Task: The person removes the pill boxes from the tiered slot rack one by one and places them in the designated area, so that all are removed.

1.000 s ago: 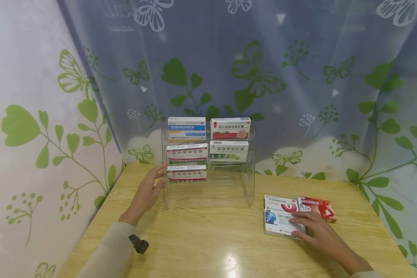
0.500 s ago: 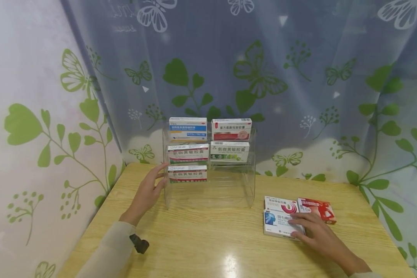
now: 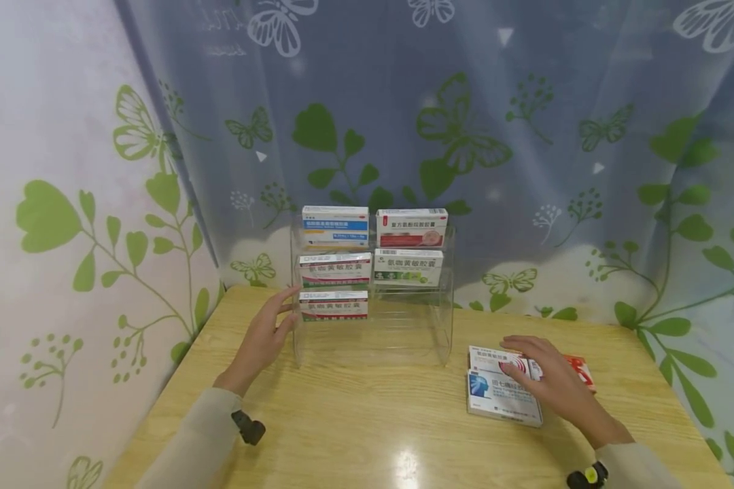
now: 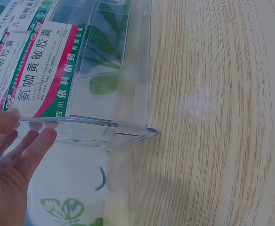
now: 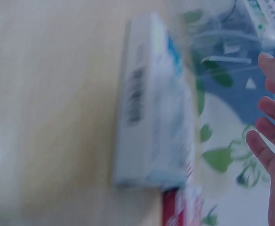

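Observation:
A clear plastic display rack [image 3: 404,339] stands on the table with medicine boxes on its tiers. My left hand [image 3: 263,343] pinches the rack's left side panel, thumb and fingers at its edge in the left wrist view. Close beside that hand, a white, red and green medicine box [image 4: 45,70] sits on a lower tier. My right hand [image 3: 553,380] hovers over the loose boxes at the right, fingers apart and holding nothing. Under and beside it lie a white box with a pink swirl [image 3: 489,358], a white box with a blue head picture [image 3: 504,397] and a partly hidden red box [image 3: 581,370].
Upper tiers carry a blue and white box [image 3: 335,227], a red and white box [image 3: 411,229] and a green and white box [image 3: 408,268]. Printed curtains [image 3: 367,81] hang behind and beside the wooden table [image 3: 342,421].
My right hand has lifted off the box with the blue head picture and moved back over the swirl box and the red box. The left hand stays at the rack's side.

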The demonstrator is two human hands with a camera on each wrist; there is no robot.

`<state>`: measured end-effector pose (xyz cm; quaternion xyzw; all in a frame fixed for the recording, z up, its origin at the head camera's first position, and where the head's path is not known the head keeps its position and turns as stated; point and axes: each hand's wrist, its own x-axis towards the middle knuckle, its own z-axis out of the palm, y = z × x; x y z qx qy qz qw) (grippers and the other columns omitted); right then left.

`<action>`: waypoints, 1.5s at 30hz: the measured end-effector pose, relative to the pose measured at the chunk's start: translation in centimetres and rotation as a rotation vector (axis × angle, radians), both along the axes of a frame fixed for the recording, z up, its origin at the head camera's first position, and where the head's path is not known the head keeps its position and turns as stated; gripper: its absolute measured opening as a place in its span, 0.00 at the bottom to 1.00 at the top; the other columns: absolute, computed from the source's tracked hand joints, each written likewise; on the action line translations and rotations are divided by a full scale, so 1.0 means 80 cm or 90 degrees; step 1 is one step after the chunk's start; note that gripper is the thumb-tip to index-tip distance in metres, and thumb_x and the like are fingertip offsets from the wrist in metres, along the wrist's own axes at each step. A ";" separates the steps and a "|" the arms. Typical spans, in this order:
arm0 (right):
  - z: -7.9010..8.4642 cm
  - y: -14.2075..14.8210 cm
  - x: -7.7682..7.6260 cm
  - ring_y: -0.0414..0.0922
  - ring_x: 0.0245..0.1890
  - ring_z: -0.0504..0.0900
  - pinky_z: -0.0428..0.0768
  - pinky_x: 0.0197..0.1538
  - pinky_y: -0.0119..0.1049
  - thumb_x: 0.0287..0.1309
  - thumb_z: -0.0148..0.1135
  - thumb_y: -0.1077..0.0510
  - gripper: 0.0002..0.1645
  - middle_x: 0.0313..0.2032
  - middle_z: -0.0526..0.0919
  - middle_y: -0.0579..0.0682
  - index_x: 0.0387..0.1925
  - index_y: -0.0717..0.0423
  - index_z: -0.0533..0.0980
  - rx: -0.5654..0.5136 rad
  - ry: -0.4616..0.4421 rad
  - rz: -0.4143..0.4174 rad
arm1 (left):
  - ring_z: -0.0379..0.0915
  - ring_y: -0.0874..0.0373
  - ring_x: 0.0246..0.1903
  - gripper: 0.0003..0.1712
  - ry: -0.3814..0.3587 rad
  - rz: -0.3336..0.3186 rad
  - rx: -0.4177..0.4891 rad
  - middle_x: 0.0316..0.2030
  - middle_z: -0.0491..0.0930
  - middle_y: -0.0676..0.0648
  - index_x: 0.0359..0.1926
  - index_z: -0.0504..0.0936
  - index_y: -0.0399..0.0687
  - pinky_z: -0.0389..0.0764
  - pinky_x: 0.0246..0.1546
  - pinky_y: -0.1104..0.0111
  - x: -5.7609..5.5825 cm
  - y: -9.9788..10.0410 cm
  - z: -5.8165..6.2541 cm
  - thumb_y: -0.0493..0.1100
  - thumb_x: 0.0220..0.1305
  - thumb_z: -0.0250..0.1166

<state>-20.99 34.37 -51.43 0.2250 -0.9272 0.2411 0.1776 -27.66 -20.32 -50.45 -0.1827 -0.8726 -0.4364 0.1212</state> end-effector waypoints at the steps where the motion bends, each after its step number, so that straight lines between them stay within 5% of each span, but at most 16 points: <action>1: 0.004 -0.005 -0.006 0.51 0.63 0.80 0.86 0.57 0.48 0.68 0.77 0.56 0.25 0.65 0.85 0.51 0.65 0.50 0.83 -0.008 0.001 0.005 | 0.76 0.32 0.69 0.35 0.000 -0.001 0.000 0.81 0.63 0.35 0.85 0.62 0.53 0.89 0.60 0.39 0.000 0.000 0.000 0.35 0.84 0.58; 22: 0.080 -0.141 -0.090 0.57 0.57 0.87 0.91 0.60 0.58 0.72 0.73 0.61 0.25 0.61 0.86 0.59 0.67 0.59 0.81 -0.172 -0.023 0.104 | 0.77 0.32 0.68 0.34 0.012 -0.003 -0.003 0.80 0.64 0.35 0.85 0.63 0.52 0.91 0.58 0.41 0.001 0.001 0.000 0.33 0.84 0.58; 34: 0.102 -0.216 -0.115 0.60 0.63 0.85 0.89 0.64 0.57 0.74 0.72 0.57 0.27 0.66 0.84 0.58 0.70 0.59 0.80 -0.165 -0.075 0.143 | 0.77 0.31 0.68 0.34 0.021 0.003 -0.001 0.80 0.64 0.34 0.84 0.63 0.51 0.91 0.58 0.41 0.002 0.000 -0.001 0.34 0.84 0.58; 45: 0.097 -0.278 -0.131 0.55 0.71 0.80 0.82 0.74 0.58 0.77 0.69 0.53 0.23 0.68 0.84 0.54 0.68 0.53 0.82 -0.128 -0.087 0.165 | 0.78 0.32 0.67 0.35 0.024 0.005 0.003 0.80 0.65 0.35 0.84 0.64 0.52 0.94 0.54 0.48 0.002 0.002 -0.001 0.32 0.83 0.58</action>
